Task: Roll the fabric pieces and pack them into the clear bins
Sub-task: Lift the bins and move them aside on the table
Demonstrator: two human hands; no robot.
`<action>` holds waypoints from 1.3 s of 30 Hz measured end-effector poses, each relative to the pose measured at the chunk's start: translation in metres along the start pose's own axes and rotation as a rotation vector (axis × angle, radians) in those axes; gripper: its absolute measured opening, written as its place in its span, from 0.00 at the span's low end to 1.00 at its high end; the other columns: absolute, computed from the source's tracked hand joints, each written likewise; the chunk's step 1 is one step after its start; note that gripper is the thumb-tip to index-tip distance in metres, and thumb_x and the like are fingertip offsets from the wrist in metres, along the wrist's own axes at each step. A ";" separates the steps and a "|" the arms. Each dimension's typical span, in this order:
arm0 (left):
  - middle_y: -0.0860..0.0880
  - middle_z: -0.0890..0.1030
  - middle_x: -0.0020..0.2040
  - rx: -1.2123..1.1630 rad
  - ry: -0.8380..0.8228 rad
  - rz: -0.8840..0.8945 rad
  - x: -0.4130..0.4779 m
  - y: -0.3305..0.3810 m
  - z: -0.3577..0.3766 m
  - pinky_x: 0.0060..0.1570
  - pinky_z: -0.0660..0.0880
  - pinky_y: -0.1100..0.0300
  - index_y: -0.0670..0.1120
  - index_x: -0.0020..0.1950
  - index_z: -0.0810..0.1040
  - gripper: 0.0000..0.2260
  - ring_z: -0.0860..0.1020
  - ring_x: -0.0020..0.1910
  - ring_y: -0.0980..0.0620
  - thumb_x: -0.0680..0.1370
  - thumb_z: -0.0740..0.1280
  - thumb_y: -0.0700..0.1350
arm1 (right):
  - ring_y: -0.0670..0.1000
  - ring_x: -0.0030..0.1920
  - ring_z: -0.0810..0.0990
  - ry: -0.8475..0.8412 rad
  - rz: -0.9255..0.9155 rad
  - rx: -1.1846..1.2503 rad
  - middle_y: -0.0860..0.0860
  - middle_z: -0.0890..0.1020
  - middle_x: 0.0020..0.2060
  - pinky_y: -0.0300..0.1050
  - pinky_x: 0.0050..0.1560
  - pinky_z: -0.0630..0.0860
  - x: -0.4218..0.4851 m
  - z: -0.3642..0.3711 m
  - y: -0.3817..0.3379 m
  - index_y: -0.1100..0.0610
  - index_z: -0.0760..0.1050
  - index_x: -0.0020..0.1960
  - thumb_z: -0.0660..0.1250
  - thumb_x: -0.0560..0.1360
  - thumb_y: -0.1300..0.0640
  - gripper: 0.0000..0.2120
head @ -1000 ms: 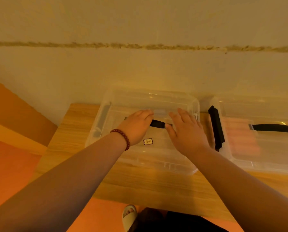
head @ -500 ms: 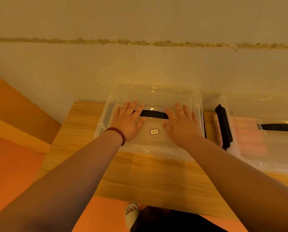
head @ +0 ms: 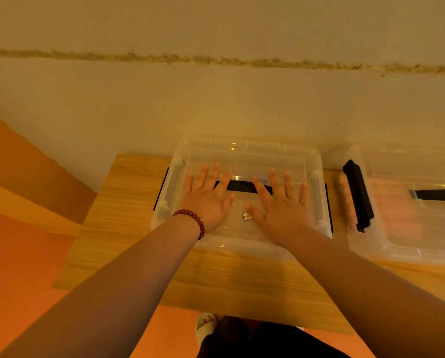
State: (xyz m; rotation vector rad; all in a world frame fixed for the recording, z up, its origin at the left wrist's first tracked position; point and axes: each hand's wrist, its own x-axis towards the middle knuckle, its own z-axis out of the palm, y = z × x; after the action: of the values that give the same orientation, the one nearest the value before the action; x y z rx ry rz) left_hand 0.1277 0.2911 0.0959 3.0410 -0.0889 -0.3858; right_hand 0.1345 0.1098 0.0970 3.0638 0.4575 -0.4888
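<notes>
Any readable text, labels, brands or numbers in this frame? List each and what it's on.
Small square sticker on the left bin's lid, between the left hand and right hand: print too small and blurred to read.
No other text, number or sign shows.

Light wood table (head: 128, 197) w/ a lidded clear bin (head: 247, 156) sitting mid-top, 2nd bin (head: 402, 239) just beside it, rt side.

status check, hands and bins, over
Both open: left hand, right hand flat on the lidded clear bin. At right, second bin holds pink rolls. Nothing blocking.
</notes>
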 end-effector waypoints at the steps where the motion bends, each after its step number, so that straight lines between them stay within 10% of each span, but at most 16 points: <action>1: 0.50 0.39 0.79 -0.004 0.000 -0.003 -0.004 0.000 0.001 0.74 0.38 0.47 0.55 0.78 0.40 0.25 0.38 0.77 0.49 0.82 0.42 0.58 | 0.59 0.76 0.32 0.000 -0.003 -0.005 0.52 0.34 0.77 0.64 0.74 0.36 -0.004 0.002 -0.001 0.42 0.33 0.77 0.37 0.77 0.32 0.33; 11: 0.47 0.48 0.79 -0.213 0.245 -0.140 -0.009 -0.060 -0.009 0.75 0.45 0.50 0.51 0.79 0.48 0.24 0.46 0.78 0.47 0.83 0.50 0.51 | 0.59 0.77 0.33 0.047 -0.037 0.095 0.51 0.36 0.78 0.65 0.74 0.36 0.010 -0.021 -0.053 0.41 0.37 0.78 0.39 0.78 0.32 0.31; 19: 0.50 0.47 0.79 -0.619 0.083 -0.288 -0.016 -0.112 -0.006 0.74 0.53 0.49 0.53 0.79 0.46 0.37 0.48 0.78 0.48 0.77 0.62 0.61 | 0.58 0.77 0.33 0.042 -0.087 0.035 0.52 0.37 0.78 0.66 0.73 0.34 0.037 -0.014 -0.113 0.43 0.38 0.78 0.40 0.79 0.34 0.31; 25: 0.47 0.63 0.75 -1.079 -0.059 -0.523 -0.017 -0.118 -0.005 0.65 0.67 0.49 0.49 0.79 0.48 0.45 0.66 0.71 0.44 0.72 0.68 0.63 | 0.57 0.77 0.33 0.045 -0.061 0.021 0.51 0.36 0.78 0.63 0.74 0.35 0.040 -0.007 -0.115 0.42 0.37 0.78 0.38 0.78 0.33 0.31; 30: 0.52 0.75 0.56 -1.049 0.194 -0.452 -0.019 -0.113 -0.004 0.42 0.70 0.61 0.48 0.68 0.69 0.27 0.75 0.51 0.53 0.73 0.71 0.56 | 0.57 0.77 0.33 0.058 -0.052 0.039 0.50 0.36 0.78 0.62 0.75 0.36 0.042 -0.004 -0.116 0.41 0.38 0.78 0.40 0.79 0.33 0.31; 39: 0.53 0.76 0.50 -0.977 0.269 -0.332 -0.015 -0.108 -0.002 0.35 0.68 0.68 0.48 0.64 0.75 0.15 0.74 0.45 0.56 0.78 0.66 0.49 | 0.56 0.77 0.33 0.065 -0.052 0.052 0.50 0.36 0.78 0.62 0.75 0.37 0.042 -0.005 -0.116 0.41 0.38 0.78 0.40 0.79 0.33 0.31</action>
State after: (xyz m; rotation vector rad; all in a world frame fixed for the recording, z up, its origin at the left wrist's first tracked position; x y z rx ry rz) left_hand 0.1188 0.3994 0.0929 2.0921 0.4766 -0.0015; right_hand 0.1412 0.2334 0.0932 3.1329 0.5360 -0.4097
